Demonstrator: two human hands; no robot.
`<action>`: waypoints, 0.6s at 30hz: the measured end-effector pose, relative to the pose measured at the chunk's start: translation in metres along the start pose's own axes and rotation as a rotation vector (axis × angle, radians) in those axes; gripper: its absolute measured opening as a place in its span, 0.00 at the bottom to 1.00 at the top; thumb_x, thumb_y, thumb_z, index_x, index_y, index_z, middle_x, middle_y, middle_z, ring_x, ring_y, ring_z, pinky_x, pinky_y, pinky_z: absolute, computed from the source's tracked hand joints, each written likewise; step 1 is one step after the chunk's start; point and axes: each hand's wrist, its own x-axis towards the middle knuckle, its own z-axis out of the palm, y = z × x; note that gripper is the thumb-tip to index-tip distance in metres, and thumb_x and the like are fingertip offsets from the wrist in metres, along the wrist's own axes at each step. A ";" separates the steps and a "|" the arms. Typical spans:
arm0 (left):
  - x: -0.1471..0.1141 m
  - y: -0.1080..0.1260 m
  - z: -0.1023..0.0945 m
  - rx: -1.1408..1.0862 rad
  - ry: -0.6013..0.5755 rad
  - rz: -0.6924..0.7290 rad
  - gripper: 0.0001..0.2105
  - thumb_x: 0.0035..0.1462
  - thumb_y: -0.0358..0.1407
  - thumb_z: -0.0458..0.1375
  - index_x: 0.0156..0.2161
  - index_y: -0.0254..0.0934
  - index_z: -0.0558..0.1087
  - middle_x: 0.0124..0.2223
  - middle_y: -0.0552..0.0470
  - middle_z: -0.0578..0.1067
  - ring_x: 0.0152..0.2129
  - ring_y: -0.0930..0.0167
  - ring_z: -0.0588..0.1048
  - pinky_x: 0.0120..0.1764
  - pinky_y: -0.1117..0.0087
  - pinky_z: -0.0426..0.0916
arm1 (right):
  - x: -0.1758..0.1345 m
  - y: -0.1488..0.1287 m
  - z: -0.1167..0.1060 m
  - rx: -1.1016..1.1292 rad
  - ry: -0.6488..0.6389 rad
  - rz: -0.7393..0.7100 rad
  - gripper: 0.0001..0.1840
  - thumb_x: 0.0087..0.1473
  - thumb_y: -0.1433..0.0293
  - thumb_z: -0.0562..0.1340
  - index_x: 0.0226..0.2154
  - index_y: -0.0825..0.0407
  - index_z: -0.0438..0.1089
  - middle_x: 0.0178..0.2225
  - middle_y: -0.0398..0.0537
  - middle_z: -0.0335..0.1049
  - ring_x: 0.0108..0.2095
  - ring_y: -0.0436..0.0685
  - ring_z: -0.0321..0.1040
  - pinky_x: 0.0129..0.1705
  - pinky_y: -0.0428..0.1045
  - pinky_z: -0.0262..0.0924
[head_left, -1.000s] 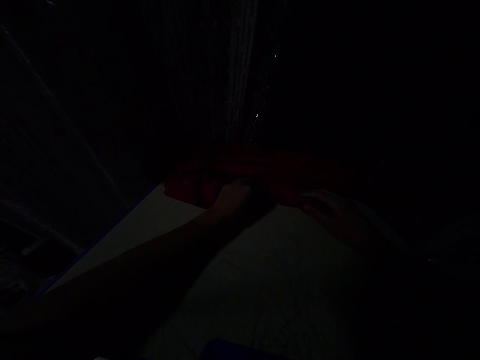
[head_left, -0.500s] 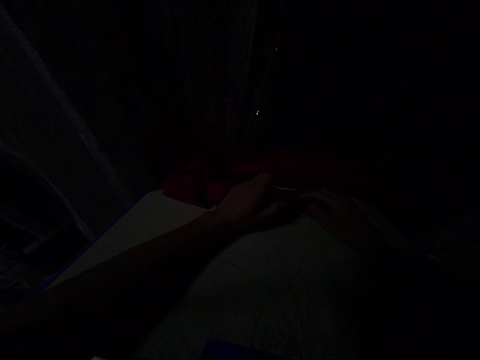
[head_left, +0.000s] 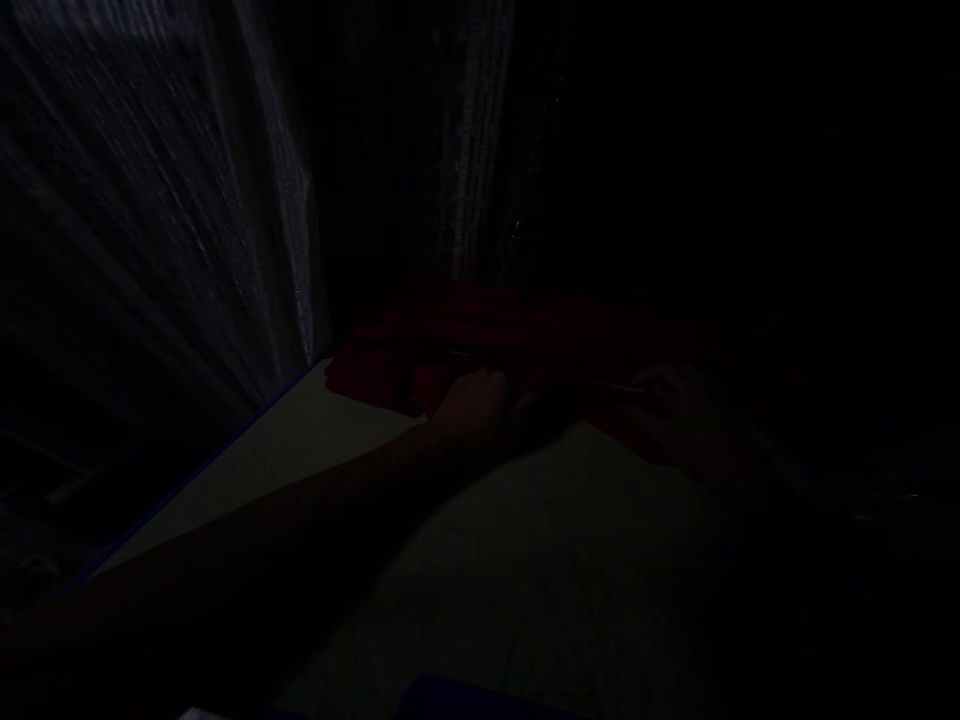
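I'm working from a very dark feed, so I claim only what I can make out. Nearest me, a dark-blue, round-cornered object (head_left: 465, 698) and a small pale object (head_left: 196, 714) are cut off by the bottom edge. Beyond them spreads a pale, flat, smooth-looking surface (head_left: 510, 570) with a thin blue edge (head_left: 187, 470) down its left side; I judge it gives the hands firm backing.

The left arm crosses it to the left hand (head_left: 476, 405), back upward, fingers bent into shadow over the soft red fabric (head_left: 367, 372). I'd guess its weight steadies the folds, but I cannot tell whether the fingers grip. The right hand (head_left: 679, 420) is by the fabric's right part, fingers curled inward, perhaps to control that side. A thin pale straight line (head_left: 619, 386) runs to its fingertips; whether it's an object or a lit edge, and whether anything is pinched, I cannot tell.

The fabric lies bunched in long folds across the surface's far end, within reach of both hands. Behind hang pale ribbed drapes (head_left: 277, 190) at left and faint pale vertical strands (head_left: 472, 150) near the middle.
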 end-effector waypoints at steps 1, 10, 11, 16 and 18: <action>0.000 0.000 0.001 -0.084 -0.003 -0.020 0.24 0.71 0.51 0.47 0.50 0.37 0.79 0.46 0.44 0.82 0.41 0.61 0.81 0.43 0.63 0.75 | 0.001 0.000 -0.001 0.008 -0.021 0.073 0.21 0.47 0.51 0.65 0.36 0.49 0.68 0.35 0.51 0.69 0.35 0.61 0.68 0.37 0.57 0.63; -0.004 -0.005 0.007 -0.285 -0.135 0.229 0.23 0.69 0.43 0.50 0.64 0.35 0.68 0.54 0.43 0.80 0.47 0.62 0.79 0.51 0.61 0.74 | -0.014 -0.014 0.000 0.239 -0.262 0.154 0.22 0.60 0.53 0.55 0.49 0.48 0.71 0.41 0.56 0.77 0.35 0.61 0.75 0.33 0.54 0.69; -0.005 -0.005 0.009 -0.179 -0.177 0.300 0.25 0.68 0.42 0.51 0.66 0.34 0.65 0.55 0.41 0.79 0.49 0.60 0.79 0.52 0.59 0.73 | -0.016 -0.014 0.001 0.272 -0.266 0.140 0.25 0.60 0.54 0.56 0.55 0.47 0.69 0.44 0.57 0.76 0.39 0.63 0.76 0.34 0.54 0.70; -0.009 0.006 0.008 -0.044 -0.218 0.408 0.41 0.65 0.55 0.56 0.74 0.34 0.50 0.70 0.34 0.64 0.67 0.52 0.64 0.66 0.41 0.55 | -0.019 -0.003 0.010 0.390 -0.216 -0.059 0.28 0.63 0.54 0.50 0.62 0.40 0.66 0.40 0.53 0.77 0.40 0.65 0.76 0.41 0.60 0.72; -0.011 0.014 0.003 -0.135 -0.251 0.295 0.35 0.68 0.57 0.50 0.71 0.37 0.59 0.69 0.38 0.67 0.65 0.53 0.66 0.67 0.41 0.54 | -0.017 0.005 0.012 0.312 -0.173 -0.203 0.28 0.65 0.54 0.46 0.61 0.37 0.67 0.37 0.51 0.76 0.40 0.66 0.75 0.47 0.64 0.71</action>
